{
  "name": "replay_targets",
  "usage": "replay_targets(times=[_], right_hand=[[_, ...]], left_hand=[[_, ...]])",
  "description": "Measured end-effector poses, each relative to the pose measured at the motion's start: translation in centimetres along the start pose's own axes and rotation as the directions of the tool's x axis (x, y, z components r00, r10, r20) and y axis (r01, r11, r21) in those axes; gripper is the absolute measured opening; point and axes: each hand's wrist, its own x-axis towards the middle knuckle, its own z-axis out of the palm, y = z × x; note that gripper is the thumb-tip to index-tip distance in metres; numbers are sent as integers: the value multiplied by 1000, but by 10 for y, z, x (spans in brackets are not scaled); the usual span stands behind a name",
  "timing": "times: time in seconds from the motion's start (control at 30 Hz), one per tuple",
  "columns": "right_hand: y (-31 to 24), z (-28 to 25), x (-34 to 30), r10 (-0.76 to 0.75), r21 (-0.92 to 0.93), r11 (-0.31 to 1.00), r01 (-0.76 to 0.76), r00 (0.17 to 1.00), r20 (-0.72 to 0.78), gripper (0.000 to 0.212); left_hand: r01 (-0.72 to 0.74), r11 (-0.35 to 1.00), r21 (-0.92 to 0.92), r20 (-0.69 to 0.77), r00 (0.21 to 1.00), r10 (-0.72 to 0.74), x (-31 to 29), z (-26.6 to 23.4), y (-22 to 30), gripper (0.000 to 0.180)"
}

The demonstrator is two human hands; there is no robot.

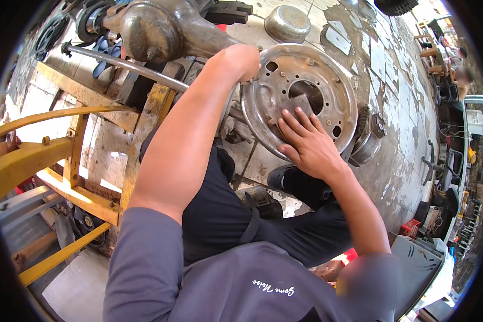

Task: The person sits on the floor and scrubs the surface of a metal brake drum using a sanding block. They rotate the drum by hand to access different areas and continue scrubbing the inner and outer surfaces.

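Observation:
A worn steel wheel rim [338,70] with a round center hole and several bolt holes stands tilted before my knees. My left hand [243,60] is closed over its upper left edge, the fingers partly hidden. On the lower part of the disc lies my right hand [308,142], fingers stretched out and slightly spread. Under its fingertips is a small grey sheet [301,102], perhaps sandpaper, which reaches over part of the center hole. A rusty axle housing [150,32] sits just beyond my left arm.
A yellow metal frame [75,145] stands at the left, near a long steel rod [129,67]. Beyond the wheel rim lies a metal bowl [287,24] on the worn tiled floor [397,134]. A hub-like part [367,142] is right of the rim. Tools line the far right.

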Motion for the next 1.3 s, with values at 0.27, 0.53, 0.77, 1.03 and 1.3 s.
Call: replay_targets(times=[0.27,0.53,0.77,1.03,1.3], right_hand=[[0,2,8,-14,26,1000,14,1000,1,62],[-3,9,27,12,26,1000,-11,999,-37,62],[-1,1,1,9,-8,1000,-8,1000,26,62],[-3,-1,10,18,48,999,-19,999,36,63],[-6,6,31,35,25,999,-34,998,-43,60]], left_hand=[[-33,999,-14,1,999,33,-2,2,-3,37],[-19,997,75,21,1000,18,6,1,4,35],[13,1000,14,26,1000,-13,-11,-7,10,34],[-71,993,96,10,997,70,5,6,-3,34],[-28,998,64,4,1000,28,0,-3,10,34]])
